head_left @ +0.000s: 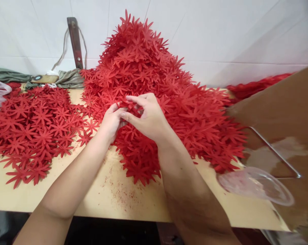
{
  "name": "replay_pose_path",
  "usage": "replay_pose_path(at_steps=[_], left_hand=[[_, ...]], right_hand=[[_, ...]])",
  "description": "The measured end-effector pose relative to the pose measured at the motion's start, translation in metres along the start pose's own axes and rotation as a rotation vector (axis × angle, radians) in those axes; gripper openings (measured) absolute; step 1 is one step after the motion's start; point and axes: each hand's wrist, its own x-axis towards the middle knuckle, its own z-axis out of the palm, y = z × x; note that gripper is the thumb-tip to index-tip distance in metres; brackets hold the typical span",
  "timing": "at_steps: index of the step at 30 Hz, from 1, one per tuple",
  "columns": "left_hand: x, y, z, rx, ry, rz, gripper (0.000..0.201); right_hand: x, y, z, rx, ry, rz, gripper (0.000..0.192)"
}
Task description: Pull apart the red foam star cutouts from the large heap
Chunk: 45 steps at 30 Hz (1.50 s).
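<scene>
Wooden table (113, 194), red flower pile (154, 78), left hand (112, 119) and right hand (146, 117) pinched together on one flower (129, 106)

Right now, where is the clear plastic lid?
In the head view, the clear plastic lid lies at the table's right front edge, beside the brown cardboard.

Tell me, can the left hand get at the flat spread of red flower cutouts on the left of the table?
Probably yes. The left hand is at the big heap, and the flat spread lies beside it on the table with nothing between.
</scene>
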Motion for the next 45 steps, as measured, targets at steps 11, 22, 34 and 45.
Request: replay_pose_path(at_steps=[11, 22, 34, 45], left_hand=[[-0.004, 0.002, 0.003, 0.018, -0.021, 0.027, 0.005], [-0.004, 0.003, 0.002, -0.018, -0.012, 0.058, 0.006], [0.005, 0.003, -0.003, -0.080, 0.173, 0.051, 0.018], [0.006, 0.006, -0.008, -0.017, 0.106, 0.044, 0.025]], right_hand=[[0.004, 0.004, -0.005, 0.135, 0.158, 0.123, 0.013], [0.005, 0.003, -0.004, 0.275, -0.060, 0.139, 0.052], [0.006, 0.007, -0.006, 0.420, -0.191, 0.147, 0.013], [0.010, 0.016, -0.014, 0.306, -0.048, 0.130, 0.019]])
